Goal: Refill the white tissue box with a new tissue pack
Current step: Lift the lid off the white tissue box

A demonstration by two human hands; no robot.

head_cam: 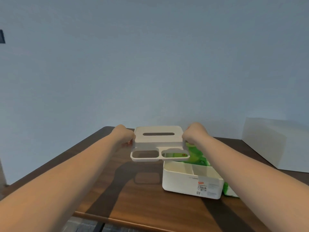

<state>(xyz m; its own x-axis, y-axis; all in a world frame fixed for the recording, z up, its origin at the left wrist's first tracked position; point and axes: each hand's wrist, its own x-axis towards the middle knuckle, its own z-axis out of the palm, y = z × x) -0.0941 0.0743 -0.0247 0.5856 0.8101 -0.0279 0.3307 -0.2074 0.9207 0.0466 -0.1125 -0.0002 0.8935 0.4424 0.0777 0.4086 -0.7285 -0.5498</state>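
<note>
The white tissue box lid (pixel 158 140), with a dark slot and two open cut-outs, hangs in the air above the table. My left hand (pixel 124 135) grips its left edge and my right hand (pixel 194 133) grips its right edge. The open white box base (pixel 187 183) stands on the table below and to the right, with a label on its front and dividers inside. A green tissue pack (pixel 198 155) lies behind the base, partly hidden by the lid and my right arm. More green packaging (pixel 226 188) shows at the base's right side.
The dark wooden table (pixel 117 195) has its front edge near the bottom of the view. A white panel (pixel 274 144) leans at the far right against the pale blue wall. A dark object (pixel 2 36) sits on the wall at the far left.
</note>
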